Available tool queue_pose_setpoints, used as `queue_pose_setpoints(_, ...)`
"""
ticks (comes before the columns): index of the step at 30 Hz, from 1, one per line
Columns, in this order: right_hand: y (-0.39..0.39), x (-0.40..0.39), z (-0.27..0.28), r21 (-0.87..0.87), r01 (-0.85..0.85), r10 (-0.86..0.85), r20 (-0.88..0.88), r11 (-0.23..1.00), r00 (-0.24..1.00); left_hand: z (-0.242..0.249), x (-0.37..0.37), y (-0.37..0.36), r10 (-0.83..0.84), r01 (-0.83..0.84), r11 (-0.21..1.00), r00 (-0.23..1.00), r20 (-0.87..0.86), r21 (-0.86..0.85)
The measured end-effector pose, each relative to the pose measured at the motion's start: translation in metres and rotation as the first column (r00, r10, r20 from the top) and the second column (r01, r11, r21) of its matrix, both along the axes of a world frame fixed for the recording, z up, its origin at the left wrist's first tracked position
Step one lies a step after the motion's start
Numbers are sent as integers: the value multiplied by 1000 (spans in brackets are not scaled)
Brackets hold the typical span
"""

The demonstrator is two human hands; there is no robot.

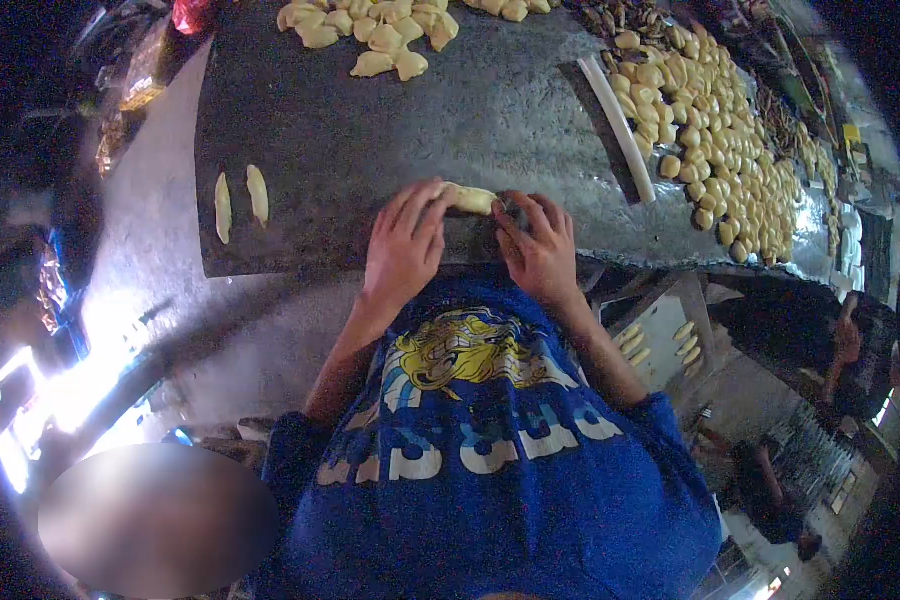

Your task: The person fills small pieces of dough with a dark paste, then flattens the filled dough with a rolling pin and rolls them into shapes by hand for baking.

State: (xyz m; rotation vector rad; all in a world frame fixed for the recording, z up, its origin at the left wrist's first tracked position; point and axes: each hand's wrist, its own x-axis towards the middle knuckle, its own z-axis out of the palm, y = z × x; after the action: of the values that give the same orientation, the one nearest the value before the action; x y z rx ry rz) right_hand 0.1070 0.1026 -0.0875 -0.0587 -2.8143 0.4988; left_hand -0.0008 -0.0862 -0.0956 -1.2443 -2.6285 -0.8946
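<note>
A short, pale dough roll (473, 200) lies crosswise on the dark work surface (420, 130), close to its near edge. My left hand (407, 238) has its curled fingers over the roll's left end and hides part of it. At the right end, my right hand (540, 238) holds the dough between thumb and fingers. Two slim, shaped dough pieces (258, 195) lie side by side at the left of the surface.
Flat dough pieces (385, 38) lie in a cluster at the far edge. A pale rod (618, 130) separates the surface from many round dough balls (715, 150) at the right. Below right stands a tray (660, 345) with shaped pieces. Other people (845, 340) are at the right.
</note>
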Motion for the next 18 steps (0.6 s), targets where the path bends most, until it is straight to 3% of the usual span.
queue_pose_setpoints(2,2,-3,2,-64,24,-26,-24,998,999,1,0,6,-96,96,995,995,16,-32)
queue_pose_setpoints(5,-2,-12,4,-95,-53,53,-9,994,999,-1,2,8,-101,104,986,995,27,-133)
queue_pose_setpoints(14,4,-16,-7,-72,-217,217,0,974,976,1,9,3,-107,111,969,994,31,-222)
queue_pose_setpoints(17,2,-13,-11,-247,-115,108,-45,962,993,3,11,1,-126,124,941,992,14,-314)
queue_pose_setpoints(18,1,-11,-13,-172,-115,114,-14,978,993,0,12,1,-129,125,948,992,4,-292)
